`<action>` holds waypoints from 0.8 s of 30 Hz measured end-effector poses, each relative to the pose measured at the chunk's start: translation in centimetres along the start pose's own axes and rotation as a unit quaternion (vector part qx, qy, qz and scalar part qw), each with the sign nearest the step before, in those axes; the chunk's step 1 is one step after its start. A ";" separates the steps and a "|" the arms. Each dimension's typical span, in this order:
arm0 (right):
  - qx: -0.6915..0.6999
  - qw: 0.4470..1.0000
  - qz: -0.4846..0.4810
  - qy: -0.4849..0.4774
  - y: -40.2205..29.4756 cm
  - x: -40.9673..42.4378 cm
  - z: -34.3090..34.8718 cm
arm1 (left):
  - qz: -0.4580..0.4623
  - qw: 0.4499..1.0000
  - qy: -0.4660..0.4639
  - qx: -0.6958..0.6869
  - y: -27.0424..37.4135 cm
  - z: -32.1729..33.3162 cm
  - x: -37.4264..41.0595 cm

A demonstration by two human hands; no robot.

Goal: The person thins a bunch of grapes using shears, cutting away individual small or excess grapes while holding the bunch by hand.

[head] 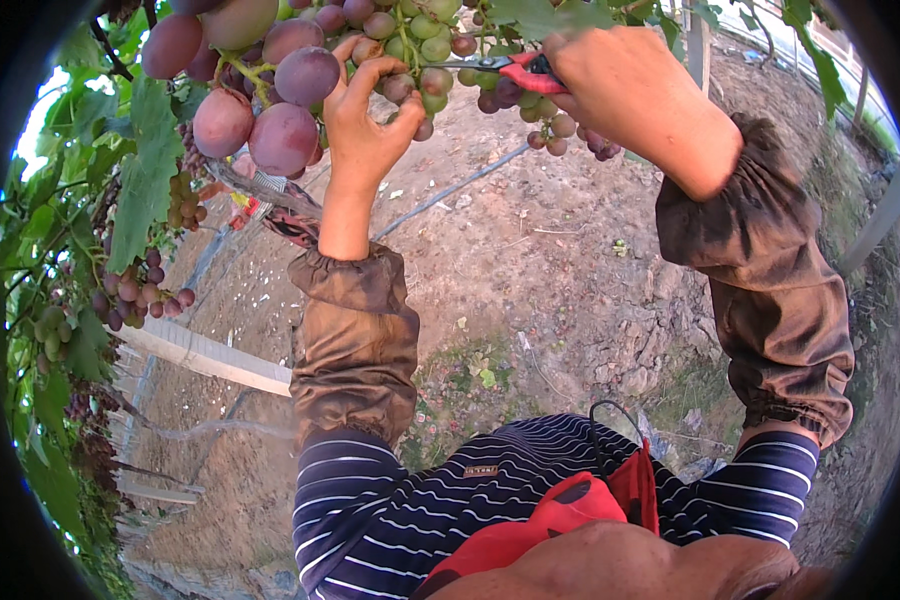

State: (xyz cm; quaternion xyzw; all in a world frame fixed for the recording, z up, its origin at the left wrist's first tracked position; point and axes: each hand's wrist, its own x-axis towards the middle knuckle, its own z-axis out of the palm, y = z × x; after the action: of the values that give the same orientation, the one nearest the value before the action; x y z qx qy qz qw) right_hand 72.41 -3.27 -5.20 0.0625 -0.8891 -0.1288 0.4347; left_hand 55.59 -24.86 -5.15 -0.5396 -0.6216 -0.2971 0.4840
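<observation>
At the top of the head view, a bunch of green and reddish grapes (436, 49) hangs from the vine. My left hand (367, 124) is raised to its left side, with thumb and fingers curled around a few of its grapes. From the right, my right hand (622, 82) grips small pruning snips (526, 71) with red handles. Their narrow metal blades reach in among the grapes, close to my left fingertips. Whether the blades touch a stem cannot be made out. Large purple grapes (285, 139) hang very near the camera, left of my left hand.
More grape clusters (141, 289) and vine leaves (146, 165) crowd the left side. A pale post (210, 360) slants behind my left sleeve, and another post (699, 49) stands beyond my right hand. A thin pipe (450, 191) crosses the bare soil (540, 262) below.
</observation>
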 end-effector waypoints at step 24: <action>0.035 0.984 0.168 -0.048 0.6 0.8 0.6 | 0.018 1.000 0.004 -0.002 -0.2 -0.3 0.0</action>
State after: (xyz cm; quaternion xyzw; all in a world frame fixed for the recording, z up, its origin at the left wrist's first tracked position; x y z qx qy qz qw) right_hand 71.46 -2.82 -4.78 -0.0788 -0.9108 -0.0261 0.4044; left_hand 55.49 -25.23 -5.03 -0.5505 -0.6089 -0.2922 0.4907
